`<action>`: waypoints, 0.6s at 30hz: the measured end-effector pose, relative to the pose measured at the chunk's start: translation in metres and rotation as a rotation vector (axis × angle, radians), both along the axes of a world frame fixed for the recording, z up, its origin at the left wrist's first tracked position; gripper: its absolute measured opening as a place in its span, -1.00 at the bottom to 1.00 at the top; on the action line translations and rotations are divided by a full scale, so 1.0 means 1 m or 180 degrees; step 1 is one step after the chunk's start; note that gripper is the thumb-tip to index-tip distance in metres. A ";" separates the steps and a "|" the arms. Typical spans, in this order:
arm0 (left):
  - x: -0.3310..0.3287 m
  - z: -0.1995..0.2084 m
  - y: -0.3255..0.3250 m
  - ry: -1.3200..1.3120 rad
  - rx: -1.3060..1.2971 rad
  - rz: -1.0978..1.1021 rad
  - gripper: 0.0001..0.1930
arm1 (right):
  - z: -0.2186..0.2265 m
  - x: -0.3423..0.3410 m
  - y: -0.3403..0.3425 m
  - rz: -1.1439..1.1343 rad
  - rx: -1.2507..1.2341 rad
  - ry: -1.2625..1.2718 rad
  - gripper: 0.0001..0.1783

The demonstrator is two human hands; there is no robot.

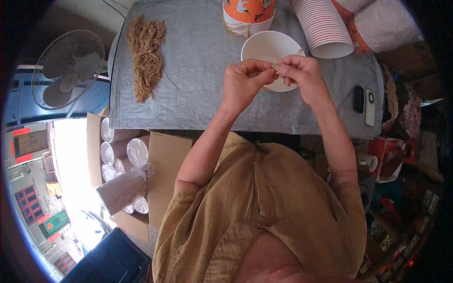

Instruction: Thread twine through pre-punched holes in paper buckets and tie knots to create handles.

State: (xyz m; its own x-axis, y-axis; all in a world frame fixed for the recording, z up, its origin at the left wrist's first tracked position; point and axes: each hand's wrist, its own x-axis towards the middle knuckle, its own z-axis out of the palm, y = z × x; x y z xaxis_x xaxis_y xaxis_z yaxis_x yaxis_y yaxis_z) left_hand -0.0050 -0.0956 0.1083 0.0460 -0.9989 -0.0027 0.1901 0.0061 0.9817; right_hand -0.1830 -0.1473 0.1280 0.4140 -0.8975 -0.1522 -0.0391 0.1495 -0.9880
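Two hands, pinched fingertip to fingertip over the white cup [269,49]: my left hand [243,82] and right hand [302,75] each nip one short bit of twine [275,69] between thumb and forefinger, other fingers curled in. Twine mostly hidden by the fingertips; whether it is knotted I cannot tell
- Cup: open mouth up, on the grey cloth [198,61], just under my knuckles. A thin strand shows at its far rim. Risk: a tug on the twine could tip or drag so light a cup
- Twine: thin, slack. Risk: slips from the pinch and drops into the cup
- Orange cup stack [247,14]: just beyond the white cup, twine wound at its base. Risk: knocked by my left knuckles
- Striped cup stacks [325,28]: lying on their sides, right of the cup. Risk: roll if nudged
- Twine bundle [145,54]: far left on the cloth, well apart
- Phone [370,107] and dark remote [359,98]: near the right table edge, by my right forearm; an elbow sweep could push them off
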 end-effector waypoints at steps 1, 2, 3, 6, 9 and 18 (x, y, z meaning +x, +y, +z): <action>0.000 0.000 0.000 0.0002 0.0001 -0.0001 -0.88 | 0.001 0.001 0.001 -0.0048 0.0022 -0.0007 -0.83; 0.000 0.001 0.000 0.0072 0.0061 -0.0037 -0.88 | 0.001 0.001 0.001 -0.0050 0.0021 -0.0007 -0.83; -0.001 0.001 0.000 0.0142 0.0121 -0.0075 -0.88 | 0.002 0.002 0.001 -0.0052 -0.0010 0.0035 -0.81; 0.002 0.001 0.000 0.0311 0.0114 -0.0199 -0.88 | 0.005 0.000 -0.001 -0.0046 0.0047 -0.0051 -0.79; 0.005 0.001 -0.002 0.0201 0.0158 -0.0334 -0.89 | 0.006 0.001 -0.001 -0.0040 0.0062 0.0044 -0.80; 0.005 0.002 0.001 0.0402 0.0099 -0.0281 -0.90 | 0.008 -0.001 0.003 0.0165 0.0150 0.0312 -0.78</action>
State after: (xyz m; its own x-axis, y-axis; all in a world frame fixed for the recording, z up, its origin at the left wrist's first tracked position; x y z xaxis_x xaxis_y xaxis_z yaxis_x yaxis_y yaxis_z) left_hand -0.0003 -0.0948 0.1105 -0.0447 -0.9984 -0.0338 0.3105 -0.0461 0.9495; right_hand -0.1842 -0.1445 0.1357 0.4406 -0.8662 -0.2358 -0.1442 0.1910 -0.9709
